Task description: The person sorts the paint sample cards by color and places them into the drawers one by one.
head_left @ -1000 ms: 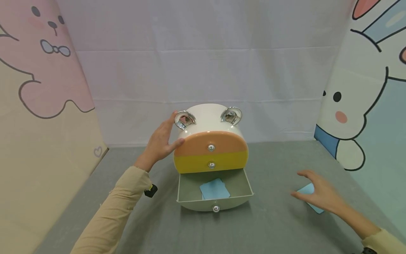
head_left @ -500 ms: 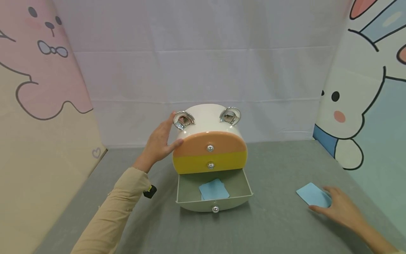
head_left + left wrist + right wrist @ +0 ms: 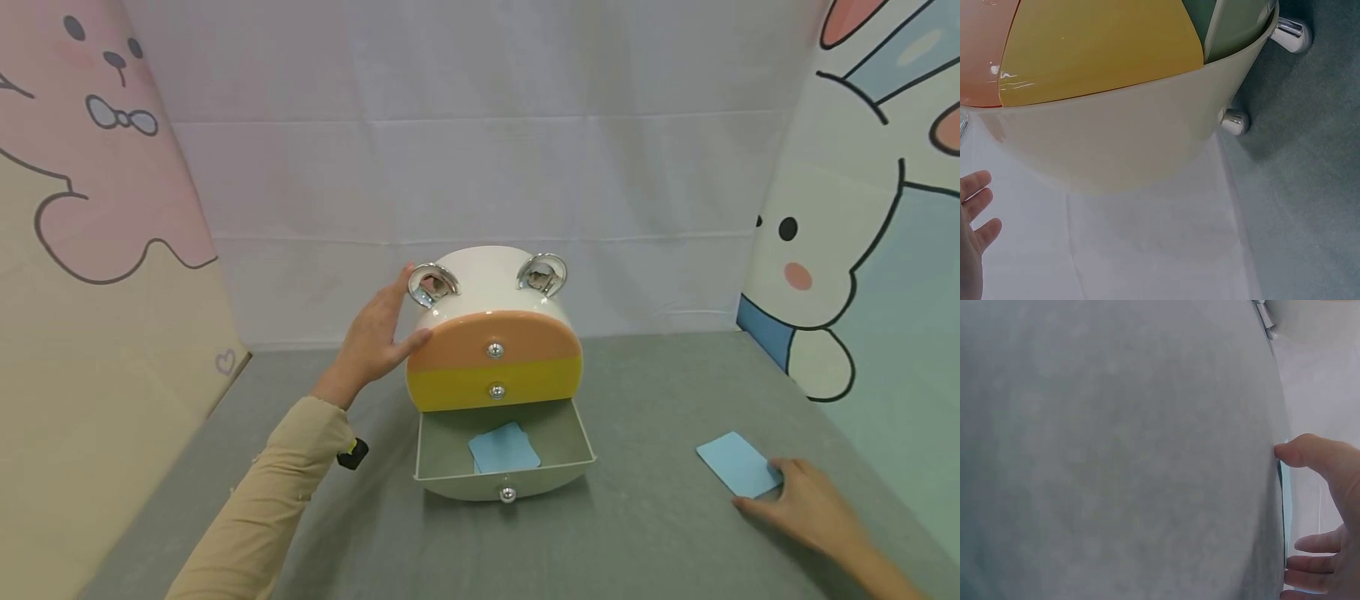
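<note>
A small drawer cabinet stands mid-table, its white shell fitted with chrome ear-like rings, above orange and yellow drawers. Its green bottom drawer is pulled out, with light blue cards lying inside. The left hand rests against the cabinet's upper left side, thumb on the front edge; some fingers are hidden behind it. At right, the right hand spreads thumb and fingers about the near end of a blue card lying on the table. In the right wrist view, that card shows edge-on between thumb and fingers.
A grey cloth-covered table lies beneath everything. A white cloth wall closes off the back, and printed panels stand on both sides, a pink animal left and a white rabbit right. Chrome feet support the cabinet.
The right hand has swung back from above the loose card to its near end, and its thumb and fingers have come closer to the edges. The left hand stays on the cabinet.
</note>
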A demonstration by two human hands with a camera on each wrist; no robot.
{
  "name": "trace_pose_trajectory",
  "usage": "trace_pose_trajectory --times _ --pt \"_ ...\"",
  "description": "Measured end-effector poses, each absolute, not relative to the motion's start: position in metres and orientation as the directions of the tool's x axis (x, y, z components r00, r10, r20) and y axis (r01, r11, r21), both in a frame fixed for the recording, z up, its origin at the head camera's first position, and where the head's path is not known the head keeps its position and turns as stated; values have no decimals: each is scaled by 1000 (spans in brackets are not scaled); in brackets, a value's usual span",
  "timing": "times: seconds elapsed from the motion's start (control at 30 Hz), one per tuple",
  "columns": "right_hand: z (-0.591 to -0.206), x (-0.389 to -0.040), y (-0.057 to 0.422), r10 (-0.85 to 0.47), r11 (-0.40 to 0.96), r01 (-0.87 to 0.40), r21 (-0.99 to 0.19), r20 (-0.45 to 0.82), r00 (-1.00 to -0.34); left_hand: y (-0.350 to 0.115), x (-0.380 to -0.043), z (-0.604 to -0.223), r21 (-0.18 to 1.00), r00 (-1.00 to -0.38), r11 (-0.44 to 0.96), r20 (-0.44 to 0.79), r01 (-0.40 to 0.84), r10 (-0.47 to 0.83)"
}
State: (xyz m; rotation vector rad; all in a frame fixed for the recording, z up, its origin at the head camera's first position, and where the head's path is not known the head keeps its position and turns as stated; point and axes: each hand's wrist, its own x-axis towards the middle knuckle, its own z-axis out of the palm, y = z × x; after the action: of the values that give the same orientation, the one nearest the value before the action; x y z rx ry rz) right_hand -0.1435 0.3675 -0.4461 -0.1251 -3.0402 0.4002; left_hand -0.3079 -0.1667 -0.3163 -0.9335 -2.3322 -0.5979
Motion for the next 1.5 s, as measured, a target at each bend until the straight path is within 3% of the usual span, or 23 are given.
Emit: trace_pose_trajectory --times 0.63,1.03,1.5 --pt "-445 -144 362 101 954 61 -294 123 -987 -167 -309 -317 189 -587 646 650 739 482" --pt "-430 -161 343 -115 930 -219 -296 334 -936 -166 -309 -318 190 -582 641 657 743 480" --pt "-389 -184 306 -376 827 -521 -210 483 -791 -166 -311 -319 186 -588 654 658 733 471"
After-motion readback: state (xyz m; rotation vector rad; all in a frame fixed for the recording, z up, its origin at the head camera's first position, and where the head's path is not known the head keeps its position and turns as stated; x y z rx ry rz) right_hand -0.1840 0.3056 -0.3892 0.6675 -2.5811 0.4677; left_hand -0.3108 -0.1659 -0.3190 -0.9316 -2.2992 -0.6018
